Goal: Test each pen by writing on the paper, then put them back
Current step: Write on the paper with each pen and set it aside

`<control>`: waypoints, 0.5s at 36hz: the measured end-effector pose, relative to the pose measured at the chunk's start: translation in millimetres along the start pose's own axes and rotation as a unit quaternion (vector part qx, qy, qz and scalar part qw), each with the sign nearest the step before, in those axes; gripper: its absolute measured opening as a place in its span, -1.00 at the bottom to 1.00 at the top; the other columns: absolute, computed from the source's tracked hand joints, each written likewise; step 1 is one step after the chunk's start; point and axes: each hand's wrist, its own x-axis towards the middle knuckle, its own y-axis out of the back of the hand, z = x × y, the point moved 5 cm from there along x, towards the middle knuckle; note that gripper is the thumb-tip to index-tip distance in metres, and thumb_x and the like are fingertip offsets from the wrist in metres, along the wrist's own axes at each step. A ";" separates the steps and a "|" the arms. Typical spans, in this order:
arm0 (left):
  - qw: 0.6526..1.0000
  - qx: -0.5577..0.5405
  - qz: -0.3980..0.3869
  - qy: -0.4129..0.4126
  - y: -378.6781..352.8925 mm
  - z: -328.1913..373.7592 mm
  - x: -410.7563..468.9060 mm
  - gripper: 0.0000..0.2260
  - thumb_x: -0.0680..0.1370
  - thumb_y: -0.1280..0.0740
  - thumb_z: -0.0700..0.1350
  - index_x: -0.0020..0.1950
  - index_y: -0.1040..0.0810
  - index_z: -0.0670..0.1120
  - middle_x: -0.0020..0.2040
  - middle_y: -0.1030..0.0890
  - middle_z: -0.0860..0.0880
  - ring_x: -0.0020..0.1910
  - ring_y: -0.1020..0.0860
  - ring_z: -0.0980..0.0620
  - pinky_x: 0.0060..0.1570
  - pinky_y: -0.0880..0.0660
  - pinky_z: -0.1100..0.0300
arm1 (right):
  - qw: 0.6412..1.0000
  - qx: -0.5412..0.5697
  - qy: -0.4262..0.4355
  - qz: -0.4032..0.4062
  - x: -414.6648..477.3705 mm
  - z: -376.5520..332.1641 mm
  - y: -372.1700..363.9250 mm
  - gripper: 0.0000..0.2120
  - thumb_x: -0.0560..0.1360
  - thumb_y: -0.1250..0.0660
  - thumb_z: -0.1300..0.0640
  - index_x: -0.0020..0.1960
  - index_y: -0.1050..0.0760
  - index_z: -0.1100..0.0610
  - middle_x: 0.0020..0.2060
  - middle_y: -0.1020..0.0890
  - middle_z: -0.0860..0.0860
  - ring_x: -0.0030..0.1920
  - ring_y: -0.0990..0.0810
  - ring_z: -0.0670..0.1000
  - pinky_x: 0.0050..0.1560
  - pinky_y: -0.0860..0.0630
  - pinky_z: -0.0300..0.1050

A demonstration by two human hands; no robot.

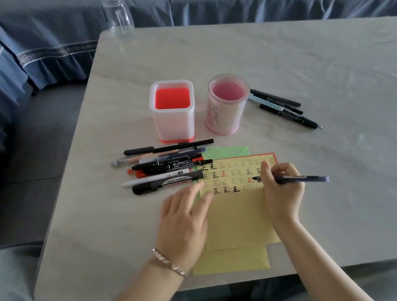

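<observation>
My right hand grips a dark blue pen with its tip on the yellow paper, beside rows of written marks. My left hand lies with straight fingers on the paper's left edge and is slightly blurred. A pile of several pens and markers lies left of the paper. A second group of dark pens lies to the right of the holders. Two empty pen holders stand behind: a square white and red one and a round pink one.
A green sheet sticks out from under the yellow paper. A clear plastic bottle stands at the table's far left corner. A blue-covered sofa runs behind and to the left of the table.
</observation>
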 end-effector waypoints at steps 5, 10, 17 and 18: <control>0.997 0.068 -0.014 0.031 7.2 -30.9 -1.0 -0.63 0.19 -0.55 -0.35 -0.06 -0.62 -0.13 -0.11 -0.62 -0.03 -0.06 -0.43 0.00 -0.07 -0.33 0.12 | 0.999 -0.010 -0.022 -0.032 -1.0 0.9 7.1 -0.69 0.44 -0.39 0.19 -0.38 -0.32 0.14 -0.60 -0.41 -0.11 -0.57 -0.35 -0.18 -0.51 -0.28 -0.37; 0.997 0.027 -0.046 0.050 2.8 -38.3 2.1 -0.70 0.17 -0.58 -0.34 -0.16 -0.64 -0.17 -0.25 -0.58 -0.05 -0.25 -0.55 -0.09 -0.26 -0.53 0.08 | 0.997 -0.005 -0.037 -0.063 -4.2 -7.1 12.9 -0.69 0.45 -0.38 0.20 -0.38 -0.32 0.17 -0.67 -0.42 -0.11 -0.63 -0.33 -0.16 -0.56 -0.28 -0.38; 0.949 -0.214 -0.076 0.221 14.1 -25.6 11.0 -0.84 0.44 -0.41 -0.19 -0.02 -0.60 0.00 -0.08 -0.57 0.05 -0.19 -0.51 0.25 -0.19 -0.39 0.52 | 0.986 0.059 -0.108 -0.112 -17.0 -21.8 16.0 -0.73 0.55 -0.22 0.14 -0.30 -0.40 0.19 -0.62 -0.46 -0.02 -0.60 -0.35 -0.10 -0.54 -0.29 -0.32; 0.939 -0.246 -0.070 0.231 16.7 -20.7 12.5 -0.84 0.44 -0.41 -0.16 -0.06 -0.56 0.07 -0.09 -0.58 0.08 -0.20 -0.53 0.24 -0.18 -0.40 0.53 | 0.979 0.096 -0.134 -0.121 -20.0 -22.6 14.8 -0.72 0.57 -0.19 0.12 -0.29 -0.41 0.19 -0.59 -0.49 0.02 -0.58 -0.37 -0.06 -0.52 -0.30 -0.27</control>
